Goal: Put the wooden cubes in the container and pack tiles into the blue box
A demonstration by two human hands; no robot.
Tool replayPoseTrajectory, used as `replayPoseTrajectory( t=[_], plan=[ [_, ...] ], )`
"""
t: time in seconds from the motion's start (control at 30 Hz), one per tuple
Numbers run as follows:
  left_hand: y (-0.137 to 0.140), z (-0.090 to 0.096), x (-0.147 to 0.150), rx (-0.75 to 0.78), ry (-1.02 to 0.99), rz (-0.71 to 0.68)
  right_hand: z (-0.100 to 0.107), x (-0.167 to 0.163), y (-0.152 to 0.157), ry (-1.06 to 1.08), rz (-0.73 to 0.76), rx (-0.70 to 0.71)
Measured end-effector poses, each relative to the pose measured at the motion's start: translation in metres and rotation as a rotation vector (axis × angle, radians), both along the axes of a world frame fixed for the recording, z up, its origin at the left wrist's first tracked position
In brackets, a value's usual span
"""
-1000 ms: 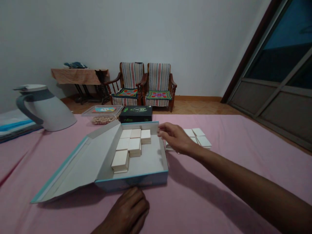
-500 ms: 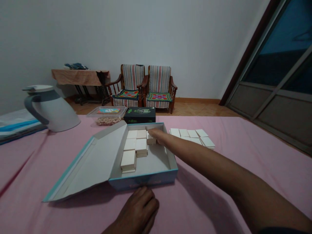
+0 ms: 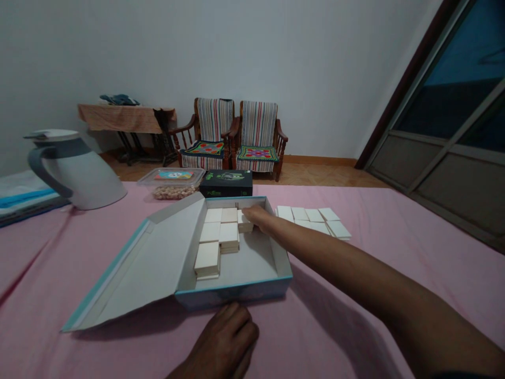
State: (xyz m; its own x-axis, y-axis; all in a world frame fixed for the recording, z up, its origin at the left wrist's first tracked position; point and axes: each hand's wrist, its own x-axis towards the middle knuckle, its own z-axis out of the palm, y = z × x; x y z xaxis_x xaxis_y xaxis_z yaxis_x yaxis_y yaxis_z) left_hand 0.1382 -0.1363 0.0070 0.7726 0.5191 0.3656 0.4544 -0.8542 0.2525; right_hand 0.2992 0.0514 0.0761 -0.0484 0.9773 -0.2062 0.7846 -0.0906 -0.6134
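Observation:
An open light-blue cardboard box (image 3: 236, 290) lies on the pink cloth with its lid (image 3: 138, 273) folded out to the left. Inside stand several stacks of small blank white cards (image 3: 208, 258), filling the left part. My right hand (image 3: 256, 215) reaches into the far right of the box, its fingers closed at a short stack of white cards (image 3: 245, 223); the fingertips are partly hidden. Just in front of the box, my left hand (image 3: 226, 337) rests on the cloth with curled fingers and nothing visible in it. More white cards (image 3: 315, 215) lie in rows right of the box.
A black box (image 3: 226, 184) and a clear plastic tub of nuts (image 3: 173, 190) stand behind the open box. To the left is a white-and-grey jug (image 3: 84, 173) beside a folded blue-and-white item (image 3: 27, 202). Two wooden armchairs (image 3: 256, 123) stand by the wall.
The view has shifted slightly. My right hand stays at the same short stack in the far part of the box, and my left hand has hardly moved.

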Motion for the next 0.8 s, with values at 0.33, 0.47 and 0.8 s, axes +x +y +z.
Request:
replayPoseTrajectory(
  t=[0.33, 0.47, 0.8],
  plan=[
    [-0.003, 0.002, -0.001, 0.013, -0.037, 0.001, 0.072, 0.036, -0.048, -0.083, 0.11, 0.074],
    [-0.004, 0.004, -0.001, -0.019, -0.012, 0.0, 0.088, 0.102, -0.065, -0.175, 0.18, 0.273],
    [0.0, 0.003, 0.002, 0.069, -0.002, 0.022, 0.038, 0.231, -0.067, -0.569, -0.106, 0.102]
  ],
)
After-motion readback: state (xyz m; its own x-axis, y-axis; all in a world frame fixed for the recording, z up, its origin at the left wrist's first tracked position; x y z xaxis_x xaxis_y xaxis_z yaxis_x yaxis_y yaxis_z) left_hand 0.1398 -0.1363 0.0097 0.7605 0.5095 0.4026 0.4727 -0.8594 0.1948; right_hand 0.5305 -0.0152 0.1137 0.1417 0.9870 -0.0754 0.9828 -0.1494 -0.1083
